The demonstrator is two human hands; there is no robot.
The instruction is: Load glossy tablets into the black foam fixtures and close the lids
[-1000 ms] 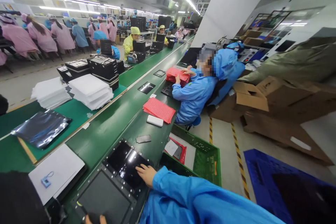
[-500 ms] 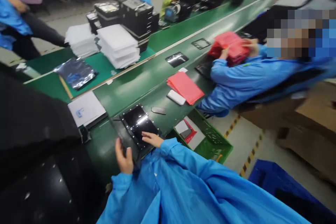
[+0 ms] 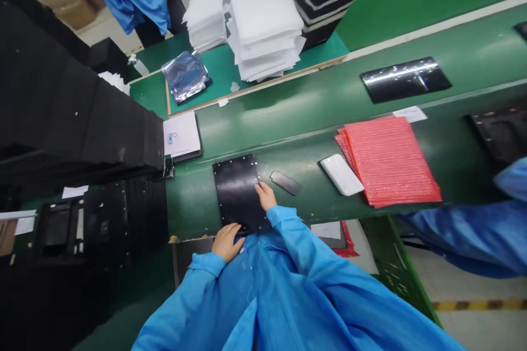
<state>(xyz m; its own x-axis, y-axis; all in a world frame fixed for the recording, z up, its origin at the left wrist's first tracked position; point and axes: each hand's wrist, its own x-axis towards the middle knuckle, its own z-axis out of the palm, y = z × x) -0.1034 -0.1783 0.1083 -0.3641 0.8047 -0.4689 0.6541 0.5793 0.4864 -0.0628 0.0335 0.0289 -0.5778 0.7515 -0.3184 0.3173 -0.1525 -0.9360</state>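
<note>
Fingers [image 3: 262,192] touch the black panel [image 3: 235,191] at its right and near edges, clamping indiscernible; it is probably stiff, best edge-held.

Black panel [image 3: 236,192] on green bench [image 3: 190,197].

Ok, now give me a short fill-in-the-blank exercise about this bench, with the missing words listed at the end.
1. The flat panel at the left hand and right hand is ____ in colour.
2. The large stack just right of the white slab is ____ in colour.
3. In this view, the small grey piece lies to the ____ of the flat panel.
4. The person's sleeves are ____ in colour.

Missing words: black; red; right; blue.
</note>
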